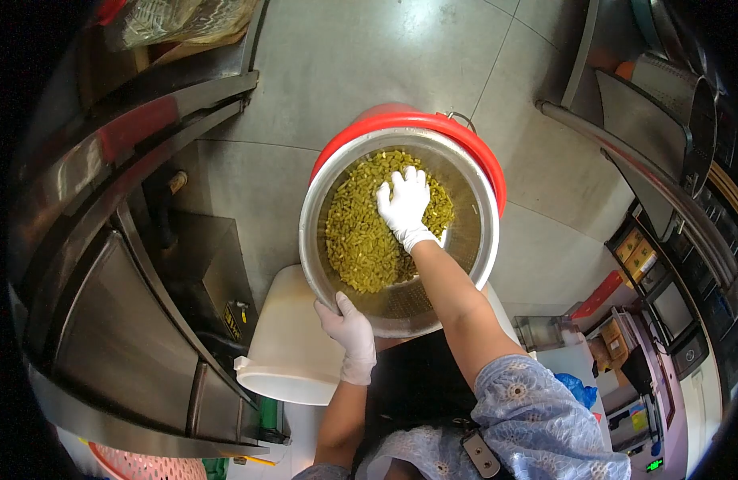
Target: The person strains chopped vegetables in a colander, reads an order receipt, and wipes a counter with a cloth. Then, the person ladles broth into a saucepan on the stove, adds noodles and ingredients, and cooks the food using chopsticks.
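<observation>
A large metal colander (306, 210) with small holes in its wall rests tilted over a red bucket (497, 172). Chopped green vegetable pieces, perhaps cut pickled beans (365, 232), fill much of it, heaped toward the far left. My right hand (404, 200), in a white glove, lies on top of the pieces with its fingers spread; the fingertips press against the heap. At the colander's near left rim is my left hand (350, 334), also gloved, with the thumb over the edge. Its other fingers are partly hidden below the rim.
Below the colander stands a white plastic tub (285, 340). Steel counters (137, 320) line the left, and a steel rack with pans (645, 116) is at the right. Grey floor tiles (345, 64) stretch ahead. A pink basket (149, 462) sits at lower left.
</observation>
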The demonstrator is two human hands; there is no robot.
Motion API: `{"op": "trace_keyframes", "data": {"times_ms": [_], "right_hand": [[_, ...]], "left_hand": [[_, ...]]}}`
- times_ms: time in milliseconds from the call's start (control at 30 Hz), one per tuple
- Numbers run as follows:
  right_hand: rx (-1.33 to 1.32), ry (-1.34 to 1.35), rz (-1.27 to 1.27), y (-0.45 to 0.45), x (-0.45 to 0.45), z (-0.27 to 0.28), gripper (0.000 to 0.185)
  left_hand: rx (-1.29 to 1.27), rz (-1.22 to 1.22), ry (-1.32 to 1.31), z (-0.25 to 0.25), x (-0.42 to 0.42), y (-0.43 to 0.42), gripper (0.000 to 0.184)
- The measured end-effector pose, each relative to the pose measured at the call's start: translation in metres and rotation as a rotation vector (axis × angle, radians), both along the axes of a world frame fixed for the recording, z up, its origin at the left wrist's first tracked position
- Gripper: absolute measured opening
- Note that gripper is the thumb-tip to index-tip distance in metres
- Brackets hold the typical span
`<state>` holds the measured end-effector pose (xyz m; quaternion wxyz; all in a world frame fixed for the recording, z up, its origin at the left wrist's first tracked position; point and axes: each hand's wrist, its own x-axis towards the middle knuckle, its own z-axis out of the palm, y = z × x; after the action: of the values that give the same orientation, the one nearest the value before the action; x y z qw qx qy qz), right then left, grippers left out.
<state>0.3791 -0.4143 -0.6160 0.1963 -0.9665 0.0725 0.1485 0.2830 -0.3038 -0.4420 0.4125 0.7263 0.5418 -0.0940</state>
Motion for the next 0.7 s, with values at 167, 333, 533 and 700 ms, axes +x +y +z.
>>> {"op": "trace_keyframes", "data": {"times_ms": [167, 333, 533, 700], "right_hand": [[0.030, -0.013, 0.007, -0.001, 0.002, 0.000, 0.024], [0.032, -0.001, 0.006, -0.001, -0.004, 0.005, 0.024], [0.042, -0.002, 0.021, -0.003, -0.004, 0.002, 0.024], [0.068, -0.023, 0.041, -0.006, 0.002, -0.002, 0.024]], "left_hand": [[-0.042, 0.021, -0.010, -0.001, -0.003, 0.002, 0.025], [-0.011, -0.002, 0.016, 0.006, -0.003, 0.002, 0.022], [-0.003, -0.015, -0.004, 0.006, -0.005, 0.002, 0.024], [0.008, -0.026, -0.053, -0.005, -0.010, 0.003, 0.024]]}}
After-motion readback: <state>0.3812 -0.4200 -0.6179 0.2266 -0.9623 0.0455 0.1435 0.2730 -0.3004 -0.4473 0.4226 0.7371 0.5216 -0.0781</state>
